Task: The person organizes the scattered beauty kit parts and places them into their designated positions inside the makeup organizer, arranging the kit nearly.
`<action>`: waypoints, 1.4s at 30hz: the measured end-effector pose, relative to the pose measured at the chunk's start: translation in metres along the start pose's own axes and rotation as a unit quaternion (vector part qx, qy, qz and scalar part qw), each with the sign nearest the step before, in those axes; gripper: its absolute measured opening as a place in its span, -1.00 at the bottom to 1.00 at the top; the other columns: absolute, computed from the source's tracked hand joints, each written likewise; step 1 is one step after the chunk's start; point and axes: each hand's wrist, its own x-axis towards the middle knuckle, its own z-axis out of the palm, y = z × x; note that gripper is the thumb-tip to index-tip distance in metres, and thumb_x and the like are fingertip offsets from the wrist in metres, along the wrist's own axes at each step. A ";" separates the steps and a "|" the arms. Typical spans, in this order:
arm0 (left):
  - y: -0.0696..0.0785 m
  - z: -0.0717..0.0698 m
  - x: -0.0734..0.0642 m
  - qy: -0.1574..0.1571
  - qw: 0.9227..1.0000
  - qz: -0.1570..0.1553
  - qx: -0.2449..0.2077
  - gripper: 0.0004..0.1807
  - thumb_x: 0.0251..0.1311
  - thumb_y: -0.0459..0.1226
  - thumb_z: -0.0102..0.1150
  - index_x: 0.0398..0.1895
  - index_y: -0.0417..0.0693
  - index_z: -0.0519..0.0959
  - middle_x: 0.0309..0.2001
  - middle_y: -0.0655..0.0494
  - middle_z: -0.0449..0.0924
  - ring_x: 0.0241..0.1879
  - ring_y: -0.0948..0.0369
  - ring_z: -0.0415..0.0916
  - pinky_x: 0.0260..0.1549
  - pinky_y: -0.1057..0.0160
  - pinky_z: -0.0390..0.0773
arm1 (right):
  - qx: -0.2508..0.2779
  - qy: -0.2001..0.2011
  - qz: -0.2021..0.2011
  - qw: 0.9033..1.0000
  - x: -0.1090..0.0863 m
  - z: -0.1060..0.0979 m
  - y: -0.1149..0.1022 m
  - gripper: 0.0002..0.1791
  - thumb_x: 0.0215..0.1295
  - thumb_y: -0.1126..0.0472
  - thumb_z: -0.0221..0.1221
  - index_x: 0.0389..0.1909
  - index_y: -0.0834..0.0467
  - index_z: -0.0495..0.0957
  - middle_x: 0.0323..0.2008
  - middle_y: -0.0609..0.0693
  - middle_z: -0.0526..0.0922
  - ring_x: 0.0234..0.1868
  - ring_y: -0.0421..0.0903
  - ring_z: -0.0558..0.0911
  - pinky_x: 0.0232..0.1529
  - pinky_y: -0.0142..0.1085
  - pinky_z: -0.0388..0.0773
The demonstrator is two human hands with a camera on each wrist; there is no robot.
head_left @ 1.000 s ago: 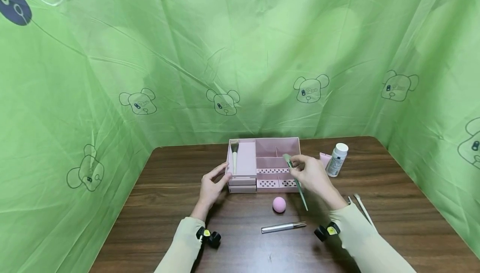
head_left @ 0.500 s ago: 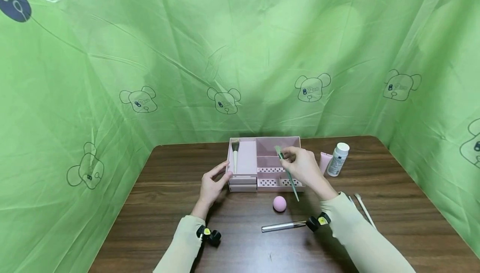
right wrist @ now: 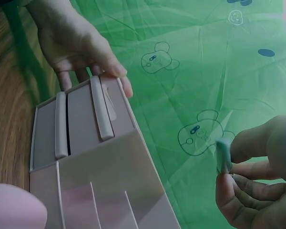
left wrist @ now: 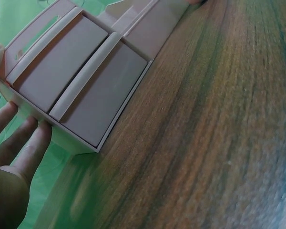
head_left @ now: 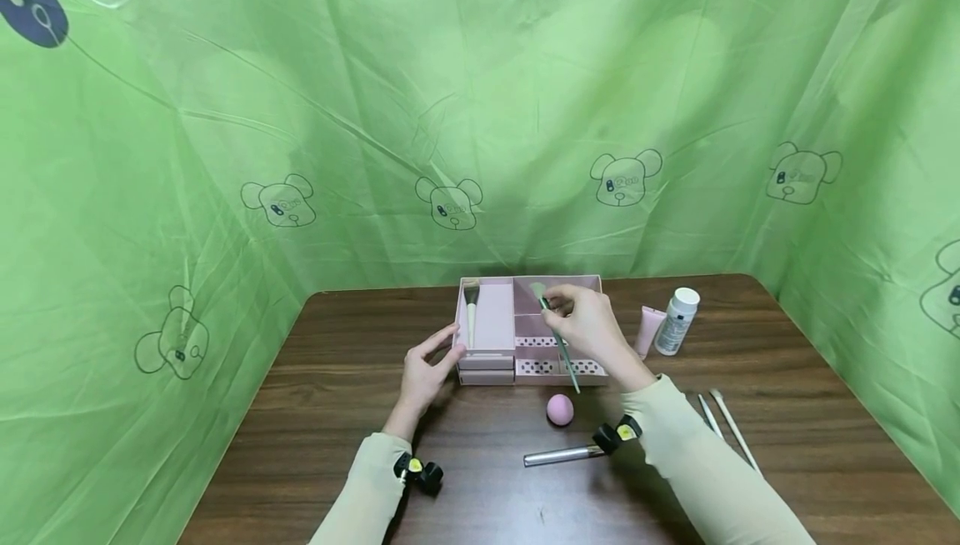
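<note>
My right hand (head_left: 587, 322) pinches a green makeup brush (head_left: 567, 360) near its head, over the pink cosmetics organizer (head_left: 497, 312). Its pale bristles point up toward the back wall, and the handle slants down past the front. In the right wrist view the brush shows foreshortened between thumb and fingers. My left hand (head_left: 423, 374) rests at the organizer's left side. Its fingers (left wrist: 35, 150) lie nearly straight against the side wall, and the thumb touches the top front corner. A white-handled makeup brush (head_left: 471, 316) lies in the organizer's left top tray, above two drawers.
A pink ball (head_left: 559, 410) and a silver tube (head_left: 561, 456) lie in front of the organizer. To its right stand a pink tube (head_left: 649, 330) and a white-capped bottle (head_left: 677, 322). Two slim brushes (head_left: 735, 430) lie beside my right forearm. Green cloth hangs behind the table.
My right hand has moved left across the organizer's compartments, carrying the green makeup brush with it. The left hand has kept its place at the organizer's side.
</note>
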 end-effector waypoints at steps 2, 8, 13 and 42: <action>0.000 0.000 -0.001 -0.001 1.000 -0.001 -0.001 -0.56 0.18 -0.31 0.34 0.12 -0.29 0.58 0.13 -0.12 0.60 0.06 -0.02 0.59 0.12 -0.18 0.47 | -0.003 0.001 -0.003 1.000 0.001 0.001 -0.002 -0.71 0.10 0.23 0.28 -0.12 0.12 0.69 -0.36 -0.06 0.76 -0.41 -0.19 0.68 -0.37 -0.32 0.65; -0.001 0.000 -0.001 0.003 1.000 -0.003 -0.005 -0.56 0.17 -0.32 0.34 0.12 -0.30 0.58 0.13 -0.14 0.60 0.07 0.07 0.59 0.13 -0.15 0.48 | 0.000 0.006 -0.016 1.000 0.006 0.005 -0.010 -0.72 0.10 0.22 0.29 -0.13 0.13 0.69 -0.37 -0.05 0.76 -0.42 -0.19 0.69 -0.37 -0.31 0.64; -0.001 0.000 0.000 0.006 1.000 0.000 -0.004 -0.56 0.16 -0.31 0.35 0.11 -0.30 0.58 0.13 -0.16 0.60 0.05 0.13 0.60 0.13 -0.16 0.48 | 0.002 0.010 -0.018 1.000 0.011 0.008 -0.017 -0.72 0.10 0.20 0.30 -0.13 0.12 0.70 -0.36 -0.06 0.77 -0.41 -0.18 0.70 -0.34 -0.29 0.65; 0.004 -0.002 -0.001 -0.004 1.000 -0.002 0.004 -0.56 0.18 -0.31 0.34 0.12 -0.29 0.57 0.14 -0.14 0.59 0.09 0.01 0.58 0.16 -0.14 0.47 | 0.008 -0.005 0.019 1.000 0.045 0.030 -0.033 -0.74 0.14 0.17 0.30 -0.13 0.10 0.69 -0.32 -0.06 0.76 -0.35 -0.16 0.71 -0.22 -0.25 0.66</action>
